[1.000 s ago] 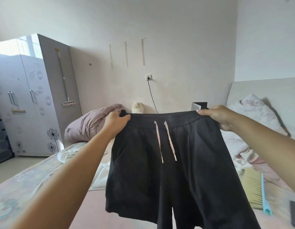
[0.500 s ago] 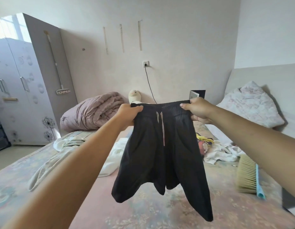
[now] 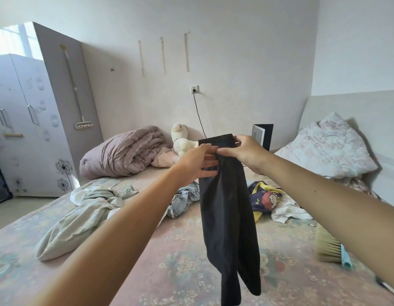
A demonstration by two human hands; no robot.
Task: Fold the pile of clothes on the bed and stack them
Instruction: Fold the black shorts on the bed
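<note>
Head-camera view: at frame centre, a person's right hand (image 3: pixel 244 154) pinches the waistband of black shorts (image 3: pixel 229 213), folded lengthwise in half, while the left hand (image 3: pixel 199 165) meets it with fingers laid along the fabric; whether that hand actually grips cannot be told. The shorts hang in the air above the bed (image 3: pixel 180 268), their legs dangling toward the lower centre and blocking part of the mattress behind. Just beyond them lie crumpled jeans (image 3: pixel 184 199) and a navy and yellow cartoon garment (image 3: pixel 265 198) beside a white cloth (image 3: pixel 287 212). A pale green garment (image 3: pixel 81 215) sprawls at left. A hand broom (image 3: pixel 328 246) lies at right. A rolled quilt (image 3: pixel 125 151), plush sheep (image 3: pixel 180 138) and pillow (image 3: pixel 328 146) line the far edge; a wardrobe (image 3: pixel 26 120) stands upper left.
</note>
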